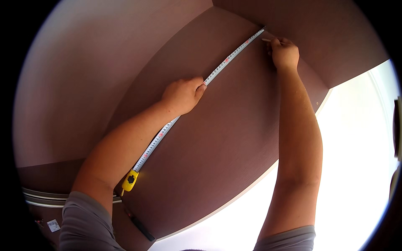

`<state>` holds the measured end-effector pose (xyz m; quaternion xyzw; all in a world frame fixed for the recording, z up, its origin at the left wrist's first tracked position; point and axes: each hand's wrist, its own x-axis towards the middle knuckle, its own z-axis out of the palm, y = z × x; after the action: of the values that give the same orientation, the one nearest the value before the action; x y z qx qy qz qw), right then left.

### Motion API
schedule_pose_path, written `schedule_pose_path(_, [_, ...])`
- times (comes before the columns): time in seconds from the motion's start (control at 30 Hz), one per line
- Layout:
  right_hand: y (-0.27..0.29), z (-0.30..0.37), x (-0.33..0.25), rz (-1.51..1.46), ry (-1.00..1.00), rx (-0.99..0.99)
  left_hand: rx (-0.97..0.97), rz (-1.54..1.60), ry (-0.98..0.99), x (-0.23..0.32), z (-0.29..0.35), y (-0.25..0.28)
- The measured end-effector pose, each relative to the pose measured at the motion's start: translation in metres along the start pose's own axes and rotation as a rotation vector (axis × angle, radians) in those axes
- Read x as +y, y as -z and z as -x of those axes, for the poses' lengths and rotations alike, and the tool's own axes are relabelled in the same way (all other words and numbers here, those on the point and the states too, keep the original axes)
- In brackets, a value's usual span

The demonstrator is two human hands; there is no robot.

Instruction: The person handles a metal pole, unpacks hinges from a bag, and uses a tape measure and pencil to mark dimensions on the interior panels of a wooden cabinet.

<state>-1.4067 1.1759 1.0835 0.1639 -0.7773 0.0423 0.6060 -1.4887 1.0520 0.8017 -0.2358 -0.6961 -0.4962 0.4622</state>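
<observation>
A tape measure (130,180) with a yellow case lies at the lower left on a brown wood-like panel (226,138). Its white blade (228,58) runs diagonally up the panel, and the far end meets an adjoining panel at the upper right. Midway along, my left hand (183,95) is closed on the blade, thumb and fingers pinching its edge; the hand hides part of the markings. Close beside the blade's far end, my right hand (285,53) pinches a slim white stick (266,39). Only the stick's tip shows, pointing toward the blade, so its kind is unclear.
Brown panels (96,62) wall in the left and top. Metal rails (63,201) cross the lower left, near a white label (53,225) and a dark bar (141,226). A pale edge (222,208) borders the measured panel, with a bright area (351,167) beyond it.
</observation>
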Motion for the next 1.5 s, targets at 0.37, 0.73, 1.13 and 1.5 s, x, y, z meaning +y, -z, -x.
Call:
schedule_pose_path(0.37, [-0.002,0.006,-0.004,-0.097,-0.011,-0.009,0.115,0.049,-0.063,-0.008,0.002,-0.011])
schedule_pose_path(0.73, [0.017,0.044,0.020,-0.581,0.015,-0.068,0.073,0.068,-0.013,-0.007,-0.001,-0.012])
schedule_pose_path(1.13, [-0.006,0.292,0.017,-0.991,-0.299,-0.577,-0.020,0.368,-0.048,0.027,0.025,0.024])
schedule_pose_path(1.5, [-0.118,0.472,0.029,-1.760,-0.721,-1.117,-0.301,0.440,0.298,0.057,-0.068,-0.007])
